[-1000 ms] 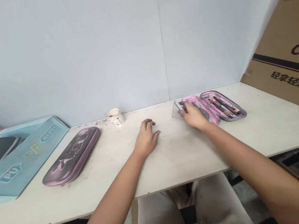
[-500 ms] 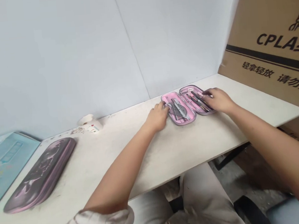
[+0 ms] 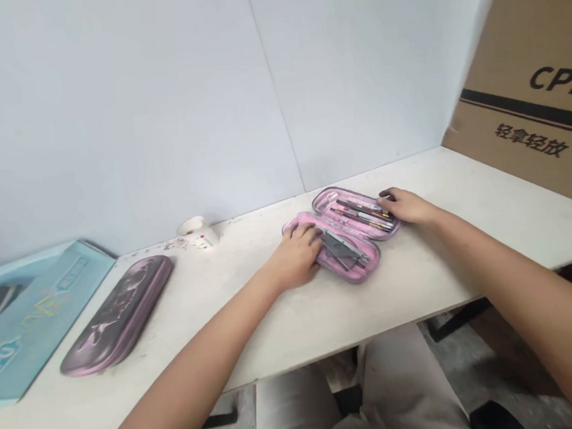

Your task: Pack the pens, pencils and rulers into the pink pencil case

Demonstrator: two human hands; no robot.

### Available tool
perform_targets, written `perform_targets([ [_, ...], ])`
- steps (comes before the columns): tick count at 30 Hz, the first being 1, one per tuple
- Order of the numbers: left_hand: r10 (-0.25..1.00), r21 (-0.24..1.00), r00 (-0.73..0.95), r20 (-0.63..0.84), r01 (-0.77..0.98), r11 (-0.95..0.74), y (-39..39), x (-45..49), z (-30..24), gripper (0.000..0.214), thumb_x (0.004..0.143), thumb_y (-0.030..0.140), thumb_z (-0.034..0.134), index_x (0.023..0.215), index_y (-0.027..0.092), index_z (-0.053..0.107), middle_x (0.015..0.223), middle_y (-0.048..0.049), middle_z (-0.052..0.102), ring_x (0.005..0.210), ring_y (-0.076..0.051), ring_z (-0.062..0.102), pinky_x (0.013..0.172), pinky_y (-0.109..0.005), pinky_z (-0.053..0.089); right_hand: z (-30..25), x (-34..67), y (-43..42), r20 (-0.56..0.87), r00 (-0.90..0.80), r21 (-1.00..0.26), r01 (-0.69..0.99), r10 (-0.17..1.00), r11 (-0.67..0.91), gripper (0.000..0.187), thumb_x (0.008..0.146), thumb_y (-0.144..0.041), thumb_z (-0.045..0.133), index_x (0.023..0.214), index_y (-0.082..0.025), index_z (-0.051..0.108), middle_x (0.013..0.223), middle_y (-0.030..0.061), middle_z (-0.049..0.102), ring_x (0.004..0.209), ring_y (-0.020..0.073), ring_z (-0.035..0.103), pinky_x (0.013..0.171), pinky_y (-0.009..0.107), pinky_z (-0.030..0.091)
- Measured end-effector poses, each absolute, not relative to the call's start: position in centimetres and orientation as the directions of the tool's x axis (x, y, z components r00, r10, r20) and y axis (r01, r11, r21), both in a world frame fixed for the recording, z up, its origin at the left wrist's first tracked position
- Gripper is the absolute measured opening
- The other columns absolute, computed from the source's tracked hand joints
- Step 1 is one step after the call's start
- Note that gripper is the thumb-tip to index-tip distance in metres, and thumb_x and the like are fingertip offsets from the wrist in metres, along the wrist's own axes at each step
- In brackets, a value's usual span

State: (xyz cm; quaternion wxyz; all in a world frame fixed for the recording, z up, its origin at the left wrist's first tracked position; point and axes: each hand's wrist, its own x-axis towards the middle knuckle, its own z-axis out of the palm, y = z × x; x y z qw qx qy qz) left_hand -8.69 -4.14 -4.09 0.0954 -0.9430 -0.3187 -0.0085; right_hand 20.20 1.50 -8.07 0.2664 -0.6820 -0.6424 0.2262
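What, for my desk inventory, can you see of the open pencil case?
The pencil case lies open on the table, its two halves joined. It looks fabric-lined, pink inside, with a darker rim. The far half holds pens or pencils, the near half grey tools. The left hand rests on the near half; the right hand seems to touch the far half's end.

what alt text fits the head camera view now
A person's left hand and right hand touch an open, pink-lined pencil case holding gray drawing tools and pens or pencils on a white table. To its left are a paper cup, a closed dark case and a blue box.
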Motion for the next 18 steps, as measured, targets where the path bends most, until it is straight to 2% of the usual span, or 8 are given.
perform_targets([
  [3,0.556,-0.09,0.829,0.059,0.56,-0.824,-6.5,-10.2,-3.3,0.031,0.076,0.038,0.056,0.098,0.016,0.056,0.119,-0.0129,0.053,0.118,-0.028,0.041,0.105,-0.048,0.024,-8.1,17.1,2.1,0.021,-0.003,-0.804,0.594,1.0,0.019,0.039,0.085,-0.04,0.046,0.107,-0.011,0.06,0.111,0.0129,0.064,0.098,0.0203,0.06,0.085,0.03,0.043],
  [6,0.551,-0.027,0.825,0.124,0.558,-0.829,-7.4,-10.7,-2.6,0.043,0.077,0.048,0.054,0.105,0.015,0.052,0.121,-0.0146,0.051,0.119,-0.028,0.041,0.105,-0.047,0.026,-7.9,14.9,1.9,0.029,-0.024,-0.94,0.339,0.999,0.036,0.038,0.082,-0.045,0.049,0.102,-0.014,0.061,0.109,0.01,0.065,0.098,0.0199,0.059,0.087,0.031,0.044],
  [11,0.563,-0.027,0.782,0.268,0.59,-0.807,-5.4,-9.6,-1.5,0.068,0.075,0.053,0.055,0.127,0.014,0.038,0.134,-0.0187,0.04,0.127,-0.032,0.032,0.104,-0.05,0.026,-6.1,13.6,0.1,0.114,-0.084,-0.992,-0.059,0.99,0.109,0.038,0.076,-0.051,0.057,0.095,-0.019,0.062,0.103,0.0059,0.066,0.097,0.019,0.06,0.088,0.032,0.045],
  [15,0.58,-0.053,0.761,0.291,0.618,-0.785,-2.9,-7.9,-0.9,0.083,0.072,0.062,0.054,0.134,0.013,0.029,0.138,-0.0183,0.036,0.129,-0.031,0.031,0.107,-0.049,0.021,-4.2,13.7,-2.0,0.151,-0.192,-0.982,-0.14,0.97,0.125,0.037,0.076,-0.05,0.059,0.094,-0.018,0.063,0.094,0.0065,0.067,0.092,0.0183,0.061,0.088,0.033,0.044],
  [18,0.609,-0.083,0.764,0.213,0.635,-0.768,-1.8,-7.1,-0.5,0.073,0.076,0.065,0.045,0.127,0.013,0.039,0.122,-0.0146,0.053,0.116,-0.028,0.047,0.102,-0.044,0.029,-3.6,14.0,-2.7,0.159,-0.203,-0.985,-0.102,0.966,0.141,0.037,0.076,-0.051,0.058,0.093,-0.018,0.062,0.09,0.007,0.068,0.092,0.019,0.061,0.09,0.036,0.043],
])
